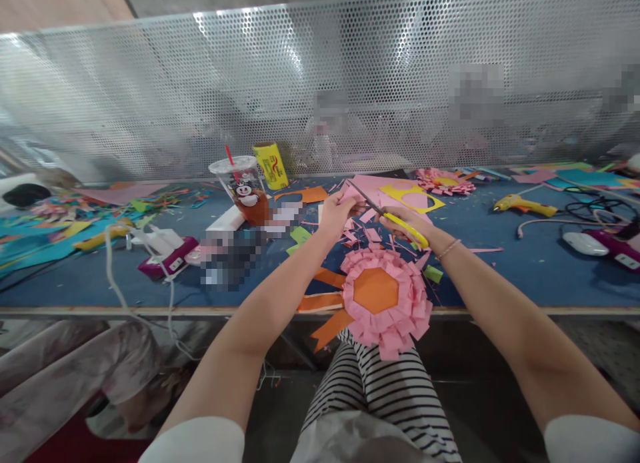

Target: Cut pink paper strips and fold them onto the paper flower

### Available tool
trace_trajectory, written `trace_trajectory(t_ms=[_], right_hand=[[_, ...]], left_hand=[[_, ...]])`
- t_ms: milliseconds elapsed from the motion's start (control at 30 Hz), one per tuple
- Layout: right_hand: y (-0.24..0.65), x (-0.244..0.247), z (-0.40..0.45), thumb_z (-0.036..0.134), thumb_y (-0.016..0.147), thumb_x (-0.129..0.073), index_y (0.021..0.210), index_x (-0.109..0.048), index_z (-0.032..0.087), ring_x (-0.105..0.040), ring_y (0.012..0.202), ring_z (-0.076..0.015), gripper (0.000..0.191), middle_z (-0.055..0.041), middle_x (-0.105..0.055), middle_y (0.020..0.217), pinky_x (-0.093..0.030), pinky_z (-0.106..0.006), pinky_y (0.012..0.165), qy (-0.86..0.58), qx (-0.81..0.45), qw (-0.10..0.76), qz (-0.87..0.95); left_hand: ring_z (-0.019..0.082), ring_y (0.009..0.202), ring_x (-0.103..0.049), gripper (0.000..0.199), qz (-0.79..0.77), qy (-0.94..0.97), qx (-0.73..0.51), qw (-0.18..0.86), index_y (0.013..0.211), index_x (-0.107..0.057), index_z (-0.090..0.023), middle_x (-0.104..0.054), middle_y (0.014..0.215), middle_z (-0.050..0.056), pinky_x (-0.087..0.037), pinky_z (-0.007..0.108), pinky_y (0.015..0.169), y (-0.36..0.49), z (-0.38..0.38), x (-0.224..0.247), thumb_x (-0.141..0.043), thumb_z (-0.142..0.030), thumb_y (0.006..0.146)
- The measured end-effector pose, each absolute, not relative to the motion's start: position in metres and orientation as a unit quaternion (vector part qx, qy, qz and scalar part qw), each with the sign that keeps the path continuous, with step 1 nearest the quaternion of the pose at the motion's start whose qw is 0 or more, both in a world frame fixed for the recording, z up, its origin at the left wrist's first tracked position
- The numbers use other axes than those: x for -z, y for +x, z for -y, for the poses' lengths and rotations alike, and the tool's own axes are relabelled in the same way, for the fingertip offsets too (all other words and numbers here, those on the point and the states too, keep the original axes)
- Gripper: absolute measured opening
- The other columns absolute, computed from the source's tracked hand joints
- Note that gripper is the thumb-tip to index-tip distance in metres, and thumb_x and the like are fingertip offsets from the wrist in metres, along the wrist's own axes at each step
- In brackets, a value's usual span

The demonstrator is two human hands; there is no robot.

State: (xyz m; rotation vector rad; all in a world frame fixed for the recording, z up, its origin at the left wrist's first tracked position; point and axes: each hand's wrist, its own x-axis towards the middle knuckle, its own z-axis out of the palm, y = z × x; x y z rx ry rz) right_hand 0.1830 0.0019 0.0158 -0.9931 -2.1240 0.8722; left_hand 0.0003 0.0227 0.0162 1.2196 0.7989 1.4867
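Note:
My left hand (336, 214) is closed on a piece of pink paper (352, 192) above the middle of the table. In my right hand (415, 221) are yellow-handled scissors (411, 231), their blades pointing up and left beside the paper. Whether the blades touch the paper I cannot tell. Nearest me lies a pink paper rosette (423, 303) with an orange centre and orange tails (320, 303), overhanging the table's front edge. Small pink scraps (373, 235) are scattered under my hands. Beyond them are a pink sheet (385, 183) and a yellow sheet with a round hole (434, 200).
A plastic drink cup (255, 206) with a red straw and a yellow can (273, 166) stand left. Glue guns (527, 206), cables and purple power strips (167, 256) lie on both sides. Another rosette (445, 181) is farther back. A perforated metal screen (320, 63) closes the far edge.

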Motion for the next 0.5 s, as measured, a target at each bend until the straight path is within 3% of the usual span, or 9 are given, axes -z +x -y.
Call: trace_trajectory(t_ms=[233, 500], right_hand=[[0.1806, -0.0171, -0.0011, 0.059, 0.072, -0.048, 0.084, -0.053, 0.016, -0.043, 0.056, -0.0101, 0.045, 0.0049, -0.039, 0.054, -0.037, -0.024, 0.054, -0.384, -0.331, 0.323, 0.799], [0.1823, -0.0152, -0.0049, 0.057, 0.073, -0.047, 0.075, -0.051, 0.017, -0.036, 0.055, -0.0089, 0.040, 0.0044, -0.037, 0.057, -0.030, -0.023, 0.052, -0.400, -0.262, 0.305, 0.823]], left_hand=[[0.009, 0.052, -0.058, 0.015, -0.338, 0.502, -0.608, 0.513, 0.075, -0.060, -0.012, -0.064, 0.061, 0.003, -0.048, 0.025, 0.060, 0.0005, -0.0212, -0.0162, -0.063, -0.020, 0.061], [0.007, 0.049, -0.057, 0.011, -0.334, 0.480, -0.611, 0.534, 0.070, -0.059, -0.011, -0.064, 0.060, 0.003, -0.046, 0.021, 0.057, 0.0019, -0.0184, -0.0186, -0.064, -0.019, 0.064]])
